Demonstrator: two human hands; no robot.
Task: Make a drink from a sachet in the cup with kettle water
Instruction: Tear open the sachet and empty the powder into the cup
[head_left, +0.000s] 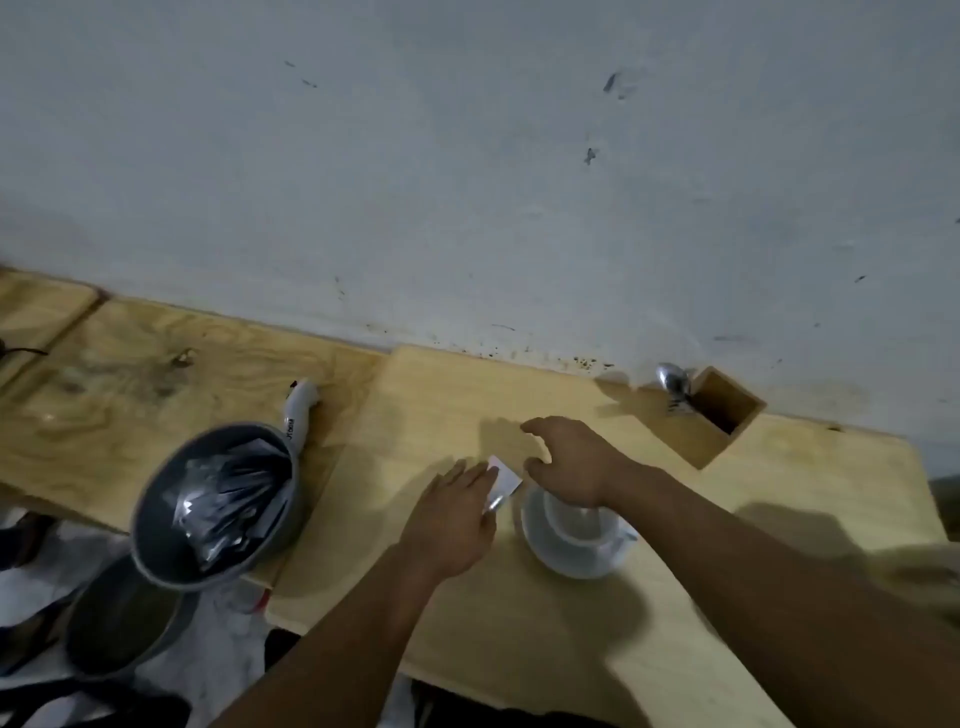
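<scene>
A clear glass cup (576, 525) stands on a white saucer (566, 564) near the middle of the wooden table (519, 623). My left hand (457, 519) holds a small white sachet (501, 480) just left of the cup. My right hand (571, 457) hovers over the cup's far rim, fingers spread and empty, close to the sachet's top edge. A grey bowl (208, 499) full of dark shiny sachets sits at the left. No kettle is in view.
A wooden holder (722, 410) with a metal spoon (672, 382) stands by the wall at the back right. A white handle (298, 410) pokes out behind the bowl. Below the table's left edge lies a dark round lid (119, 618).
</scene>
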